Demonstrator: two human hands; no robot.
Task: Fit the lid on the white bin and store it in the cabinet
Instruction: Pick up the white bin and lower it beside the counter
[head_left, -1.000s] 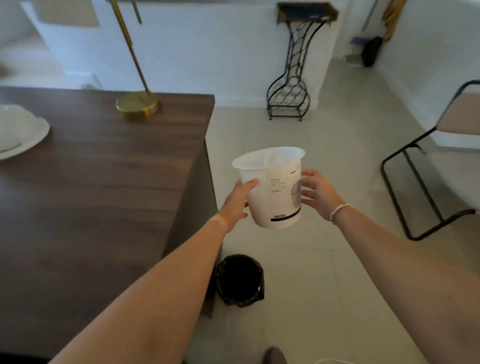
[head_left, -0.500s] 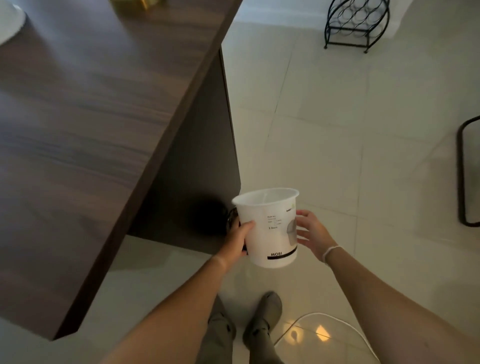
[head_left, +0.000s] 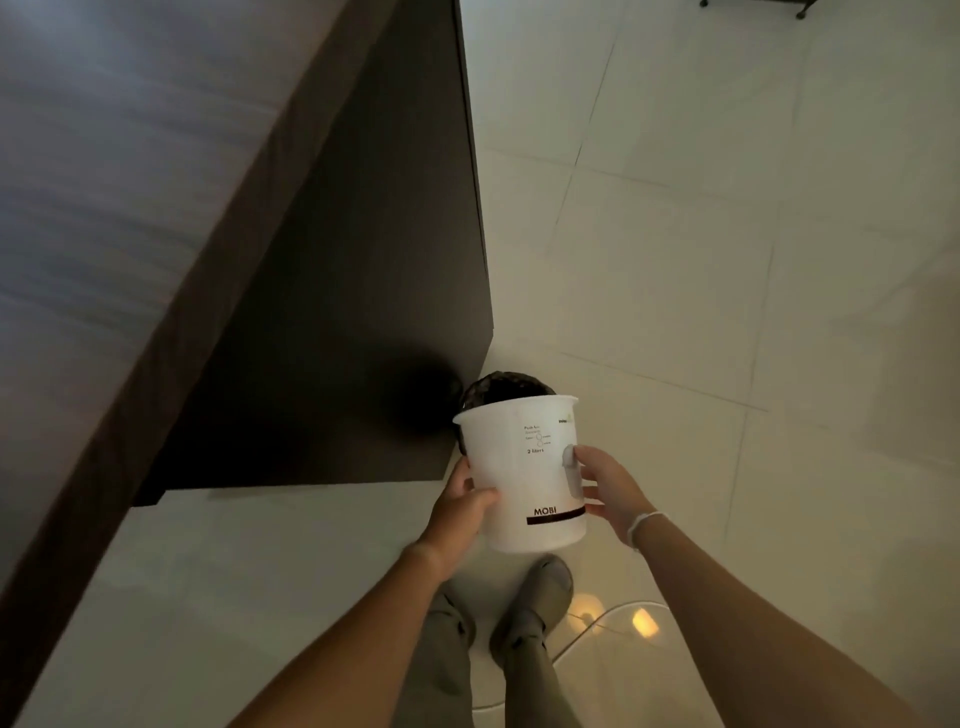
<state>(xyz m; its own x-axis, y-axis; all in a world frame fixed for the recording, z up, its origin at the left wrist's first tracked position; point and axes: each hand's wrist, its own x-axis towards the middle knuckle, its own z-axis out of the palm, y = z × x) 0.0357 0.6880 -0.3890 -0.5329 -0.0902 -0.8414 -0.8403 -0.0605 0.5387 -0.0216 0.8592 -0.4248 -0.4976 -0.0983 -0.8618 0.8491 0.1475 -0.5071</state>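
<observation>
The white bin (head_left: 522, 470) is a small round plastic container with a printed label and a dark band near its base. It is upright, low above the floor, with no lid on it. My left hand (head_left: 460, 506) grips its left side and my right hand (head_left: 605, 486) holds its right side, fingers around the wall. No lid is in view. A dark wooden cabinet side panel (head_left: 337, 270) stands just left of and behind the bin.
A black lined waste bin (head_left: 501, 387) sits on the floor right behind the white bin, at the cabinet's corner. The dark wooden countertop (head_left: 119, 208) overhangs at left. My feet (head_left: 535, 587) and a white cable (head_left: 597, 623) are on the tiled floor (head_left: 727, 260) below.
The white bin has come down from chest height toward the floor in both hands, and my view has tilted down so the table top has left the middle of the picture.
</observation>
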